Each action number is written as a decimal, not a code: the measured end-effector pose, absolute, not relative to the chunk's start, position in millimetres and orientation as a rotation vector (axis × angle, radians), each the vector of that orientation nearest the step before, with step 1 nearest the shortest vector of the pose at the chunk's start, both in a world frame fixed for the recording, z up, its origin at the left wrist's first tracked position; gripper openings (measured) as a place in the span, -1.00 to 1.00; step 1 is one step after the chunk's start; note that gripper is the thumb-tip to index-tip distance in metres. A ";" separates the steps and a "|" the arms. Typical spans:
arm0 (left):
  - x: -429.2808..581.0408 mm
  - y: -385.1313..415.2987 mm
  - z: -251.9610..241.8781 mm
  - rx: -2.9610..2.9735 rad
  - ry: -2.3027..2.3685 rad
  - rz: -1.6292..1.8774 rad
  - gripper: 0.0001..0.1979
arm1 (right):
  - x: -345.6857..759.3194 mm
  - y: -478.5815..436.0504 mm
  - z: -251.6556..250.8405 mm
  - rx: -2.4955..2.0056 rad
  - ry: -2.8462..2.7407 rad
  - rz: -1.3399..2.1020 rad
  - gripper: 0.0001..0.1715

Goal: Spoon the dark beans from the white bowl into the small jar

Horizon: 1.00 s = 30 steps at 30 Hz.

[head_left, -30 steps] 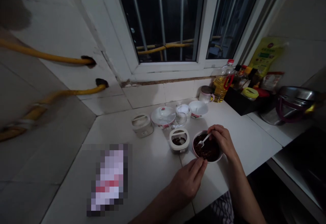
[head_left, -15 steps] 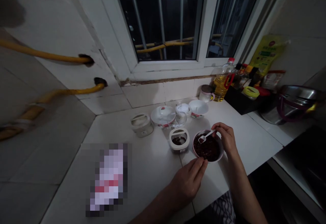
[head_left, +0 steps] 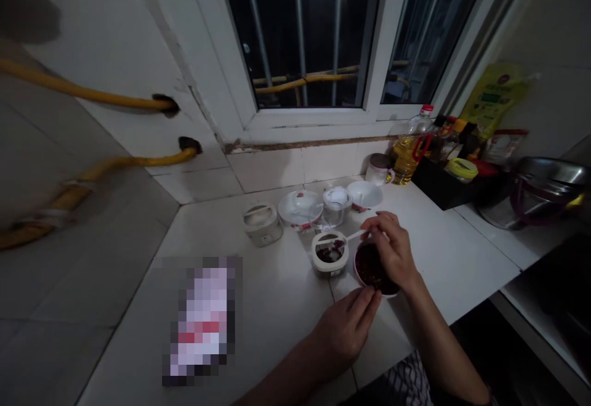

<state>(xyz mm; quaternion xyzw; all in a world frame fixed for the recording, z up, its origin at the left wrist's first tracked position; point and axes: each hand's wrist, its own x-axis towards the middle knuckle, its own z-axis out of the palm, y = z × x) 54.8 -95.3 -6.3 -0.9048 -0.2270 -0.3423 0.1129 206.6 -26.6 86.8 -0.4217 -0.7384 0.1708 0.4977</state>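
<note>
My right hand pinches the handle of a small white spoon. The spoon's scoop end is at the opening of a clear container with a white rim, which has dark red-brown stuff inside. Whether the scoop touches the contents I cannot tell. Just right of the container stands a bowl filled with dark, grainy, wet-looking food, partly covered by my right hand. My left hand has its fingertips closed on the bowl's near rim.
Behind stand another white-lidded container, a floral white bowl, a clear container of white powder and a second white bowl. An oil bottle, a black box of condiments and a steel pot are farther right.
My right hand has moved the spoon left, from above the filled bowl to the clear container's opening. My left hand stays at the bowl's rim. The view has shifted slightly.
</note>
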 end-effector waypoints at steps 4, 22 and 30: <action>55.2 -95.7 -6.1 -2.668 -0.675 -0.992 -0.63 | 207.9 -30.9 85.2 -0.823 -2.130 0.186 -0.73; 55.3 -94.2 -5.6 -2.651 -0.666 -0.998 -0.63 | 251.7 -16.2 60.6 -1.325 -1.961 0.587 -0.72; 56.4 -93.1 -10.0 -2.664 -0.655 -1.000 -0.62 | 253.5 -15.0 61.1 -1.359 -1.603 0.865 -0.77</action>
